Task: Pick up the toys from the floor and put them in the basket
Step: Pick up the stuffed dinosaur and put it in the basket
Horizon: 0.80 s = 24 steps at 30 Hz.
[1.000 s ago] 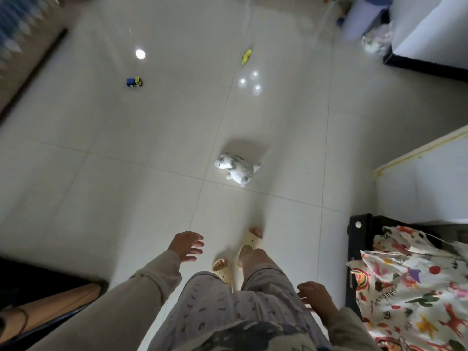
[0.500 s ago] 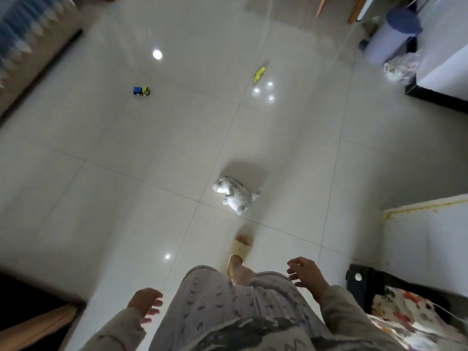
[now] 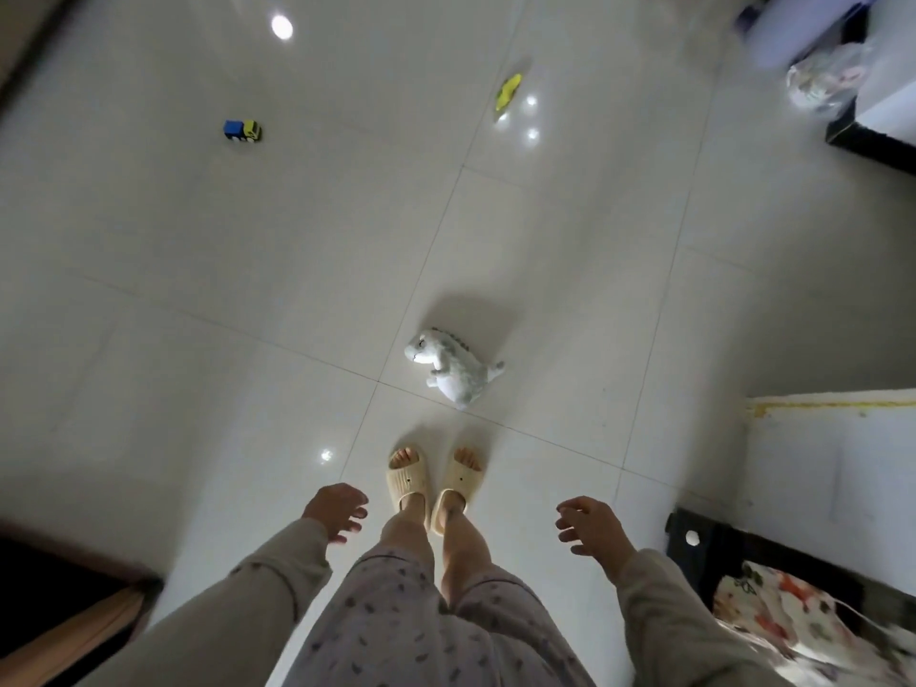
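Head view is directed down at a glossy pale tiled floor (image 3: 248,290), where a small grey-and-white plush animal toy (image 3: 453,369) is seen lying just ahead of a pair of cream rubber slippers (image 3: 432,480). Both hands are held loose and empty, fingers spread wide: the left hand (image 3: 337,510) beside the left leg, the right hand (image 3: 592,525) beside the right. The plush is placed forward of both hands and between them; which hand is nearer cannot be told. Its long axis is laid from head at upper left to tail at lower right. Well beyond it, a small blue-and-yellow toy truck (image 3: 242,130) is seen to the far left and a small yellow toy (image 3: 508,90) further ahead. No basket can be clearly identified; only a patterned fabric (image 3: 773,617) is visible at lower right. A forward bend is judged necessary before any grasp.
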{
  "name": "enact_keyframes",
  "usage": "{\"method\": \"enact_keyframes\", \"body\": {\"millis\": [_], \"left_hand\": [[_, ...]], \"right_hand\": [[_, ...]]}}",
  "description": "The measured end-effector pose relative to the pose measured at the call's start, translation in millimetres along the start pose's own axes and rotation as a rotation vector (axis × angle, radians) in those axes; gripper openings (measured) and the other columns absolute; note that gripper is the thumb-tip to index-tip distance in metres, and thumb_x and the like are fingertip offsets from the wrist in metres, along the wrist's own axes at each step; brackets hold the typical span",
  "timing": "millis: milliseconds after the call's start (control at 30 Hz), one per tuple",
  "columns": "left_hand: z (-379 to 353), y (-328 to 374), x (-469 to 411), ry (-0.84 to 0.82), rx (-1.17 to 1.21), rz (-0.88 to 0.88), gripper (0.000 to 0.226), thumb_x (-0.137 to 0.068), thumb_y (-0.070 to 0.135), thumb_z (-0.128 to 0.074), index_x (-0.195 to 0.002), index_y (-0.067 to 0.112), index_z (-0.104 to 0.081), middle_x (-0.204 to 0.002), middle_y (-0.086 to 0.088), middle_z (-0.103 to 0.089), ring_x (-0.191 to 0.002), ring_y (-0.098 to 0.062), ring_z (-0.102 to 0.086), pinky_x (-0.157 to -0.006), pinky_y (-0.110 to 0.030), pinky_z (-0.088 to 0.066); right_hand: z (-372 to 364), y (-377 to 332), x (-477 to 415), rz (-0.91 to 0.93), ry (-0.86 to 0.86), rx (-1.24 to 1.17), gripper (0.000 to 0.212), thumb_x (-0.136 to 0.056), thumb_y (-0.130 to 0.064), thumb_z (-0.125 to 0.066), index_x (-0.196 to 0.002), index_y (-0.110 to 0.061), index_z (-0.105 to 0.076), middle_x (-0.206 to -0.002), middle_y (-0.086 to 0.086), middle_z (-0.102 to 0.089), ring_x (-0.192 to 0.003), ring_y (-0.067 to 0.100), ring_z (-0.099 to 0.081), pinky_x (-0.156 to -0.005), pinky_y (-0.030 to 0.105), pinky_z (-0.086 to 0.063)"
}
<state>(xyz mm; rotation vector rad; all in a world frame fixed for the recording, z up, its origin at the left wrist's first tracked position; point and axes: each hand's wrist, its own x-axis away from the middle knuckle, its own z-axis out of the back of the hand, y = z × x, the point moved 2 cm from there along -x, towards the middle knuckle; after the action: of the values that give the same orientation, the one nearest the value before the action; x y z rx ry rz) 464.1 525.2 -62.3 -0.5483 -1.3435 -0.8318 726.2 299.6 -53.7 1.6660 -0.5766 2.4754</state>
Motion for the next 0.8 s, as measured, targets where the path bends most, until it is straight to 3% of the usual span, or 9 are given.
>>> {"method": "enact_keyframes", "body": {"millis": [267,500,600,700,800], "left_hand": [[2,93,-90,0.052,-0.210,-0.123,0.009,-0.092,0.013,-0.048,-0.094,0.008,-0.055,-0.093,-0.014,-0.061,-0.078,-0.027,-0.056,-0.058,-0.024,-0.039],[-40,151,-271,0.046,-0.218,-0.212,0.011,-0.093,0.015,-0.049,-0.097,0.009,-0.058,-0.097,-0.013,-0.061,-0.087,-0.026,-0.056,-0.066,-0.026,-0.043],[-60,176,-356,0.086,-0.188,-0.255,0.015,-0.091,0.014,-0.048,-0.100,0.008,-0.058,-0.099,-0.011,-0.059,-0.091,-0.024,-0.053,-0.078,-0.032,-0.043],[-75,197,-434,0.167,-0.192,-0.292,0.032,-0.090,0.018,-0.050,-0.118,0.005,-0.059,-0.114,-0.015,-0.061,-0.102,-0.028,-0.056,-0.090,-0.035,-0.046],[-83,212,-503,0.251,-0.216,-0.320,0.040,-0.089,0.022,-0.051,-0.126,0.006,-0.056,-0.132,-0.016,-0.057,-0.123,-0.032,-0.051,-0.105,-0.042,-0.042]], "right_hand": [[-24,-46,-95,0.006,-0.055,-0.035,0.017,-0.092,-0.013,-0.050,-0.099,-0.005,-0.063,-0.085,0.010,-0.065,-0.077,0.025,-0.061,-0.067,0.030,-0.045],[-76,-57,-274,-0.047,-0.090,-0.316,0.011,-0.091,-0.015,-0.054,-0.096,-0.008,-0.062,-0.081,0.009,-0.064,-0.069,0.020,-0.061,-0.062,0.028,-0.048],[-104,-48,-355,-0.080,-0.106,-0.437,0.013,-0.092,-0.017,-0.052,-0.101,-0.010,-0.059,-0.088,0.010,-0.062,-0.080,0.025,-0.061,-0.071,0.034,-0.050],[-132,-36,-428,-0.158,-0.102,-0.519,0.018,-0.093,-0.019,-0.052,-0.110,-0.013,-0.053,-0.104,0.008,-0.057,-0.097,0.027,-0.058,-0.086,0.045,-0.052],[-161,-26,-485,-0.222,-0.116,-0.646,0.042,-0.091,-0.025,-0.057,-0.130,-0.019,-0.042,-0.116,0.002,-0.047,-0.114,0.027,-0.050,-0.083,0.047,-0.054]]}}
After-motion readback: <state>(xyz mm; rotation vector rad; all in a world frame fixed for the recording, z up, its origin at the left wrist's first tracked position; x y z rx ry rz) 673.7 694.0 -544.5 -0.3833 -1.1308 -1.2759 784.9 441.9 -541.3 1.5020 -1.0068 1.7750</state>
